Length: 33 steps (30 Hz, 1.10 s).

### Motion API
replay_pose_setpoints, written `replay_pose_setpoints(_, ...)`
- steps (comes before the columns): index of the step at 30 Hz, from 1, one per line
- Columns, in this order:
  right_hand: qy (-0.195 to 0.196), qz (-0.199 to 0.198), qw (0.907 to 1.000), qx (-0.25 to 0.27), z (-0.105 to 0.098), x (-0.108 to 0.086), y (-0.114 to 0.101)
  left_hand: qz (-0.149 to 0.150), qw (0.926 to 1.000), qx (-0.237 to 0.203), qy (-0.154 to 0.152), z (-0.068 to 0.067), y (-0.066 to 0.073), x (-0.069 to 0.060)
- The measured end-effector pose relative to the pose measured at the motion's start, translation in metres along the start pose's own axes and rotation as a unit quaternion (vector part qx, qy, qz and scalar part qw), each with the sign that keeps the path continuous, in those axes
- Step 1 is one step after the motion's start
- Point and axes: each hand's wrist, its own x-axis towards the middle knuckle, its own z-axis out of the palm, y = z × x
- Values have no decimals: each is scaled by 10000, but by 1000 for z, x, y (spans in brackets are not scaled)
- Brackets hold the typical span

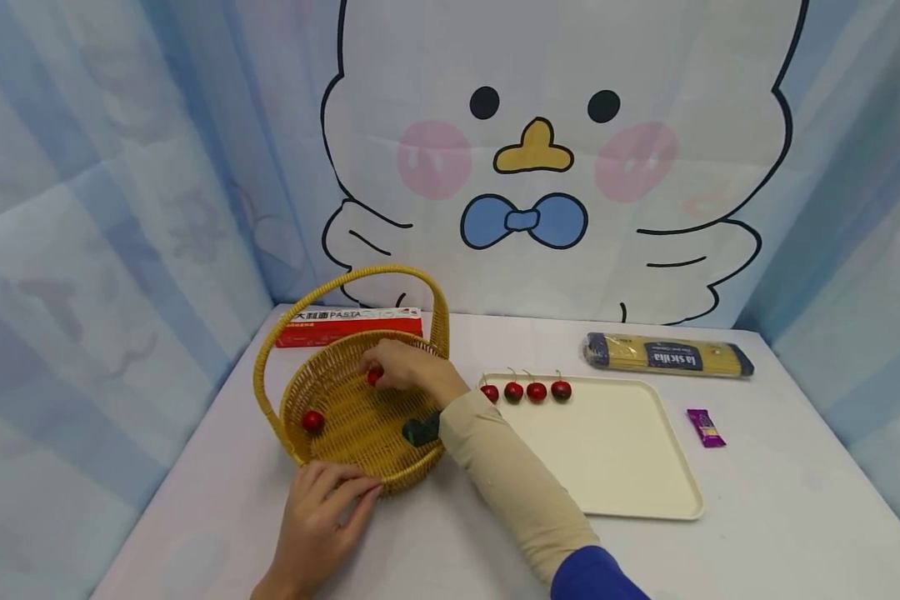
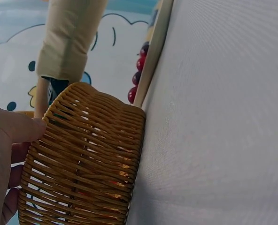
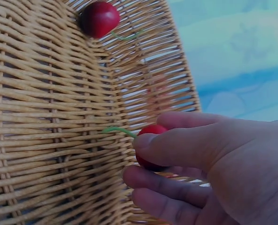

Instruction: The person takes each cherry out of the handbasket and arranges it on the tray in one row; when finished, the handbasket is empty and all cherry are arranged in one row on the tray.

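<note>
A yellow wicker basket [image 1: 360, 429] with a tall arched handle stands on the left of the table. My left hand [image 1: 317, 521] grips its near rim, the thumb on the outer wall in the left wrist view and the other fingers over the edge. Reaching inside the basket, my right hand [image 1: 405, 367] pinches a red cherry [image 3: 151, 130] with a green stem between thumb and fingers, close to the woven wall. Another cherry [image 1: 312, 421] lies at the basket's left side. Under my right wrist a dark green object [image 1: 421, 430] shows, its kind unclear.
Right of the basket lies a cream tray [image 1: 615, 450], several cherries [image 1: 536, 392] along its far edge, partly behind my right sleeve. Behind the basket is a red and white pasta box [image 1: 315, 333]. A spaghetti pack [image 1: 667, 355] and a small purple packet [image 1: 706, 427] lie farther right.
</note>
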Motion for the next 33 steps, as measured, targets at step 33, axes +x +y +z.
replay_pose_setpoints(33,1405,-248,9874,689,-38,-129,5,-57,9995,-216,210,2,2,0)
